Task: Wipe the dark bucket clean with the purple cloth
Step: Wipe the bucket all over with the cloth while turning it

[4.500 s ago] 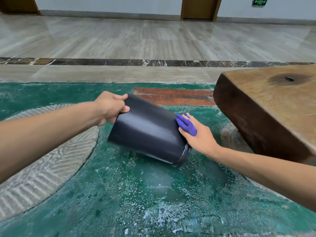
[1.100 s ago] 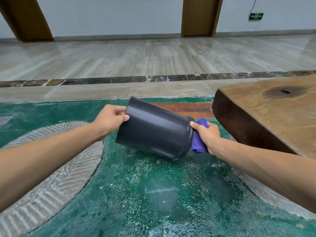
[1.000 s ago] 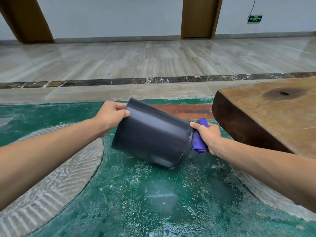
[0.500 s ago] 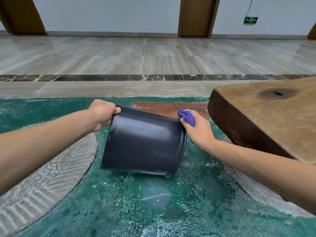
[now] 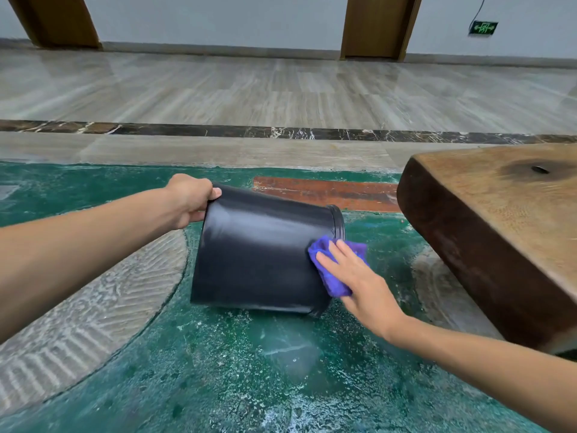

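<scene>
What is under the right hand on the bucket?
The purple cloth lies under the right hand, pressed against the dark bucket wall near its rim. The cloth's middle is covered by the fingers.

One bucket (image 5: 259, 254) is lying tilted on the green floor (image 5: 218, 370). One cloth (image 5: 331, 276) is pressing against the bucket's right side. Two hands are showing: the left hand (image 5: 189, 198) at the bucket's upper left edge, the right hand (image 5: 359, 282) flat on the cloth. One wooden block (image 5: 499, 226) is sitting right of the bucket. Two wooden door frames, one (image 5: 56, 20) and another (image 5: 374, 26), are standing far behind the bucket, and one green sign (image 5: 482, 27) is hanging on the wall beyond it.
</scene>
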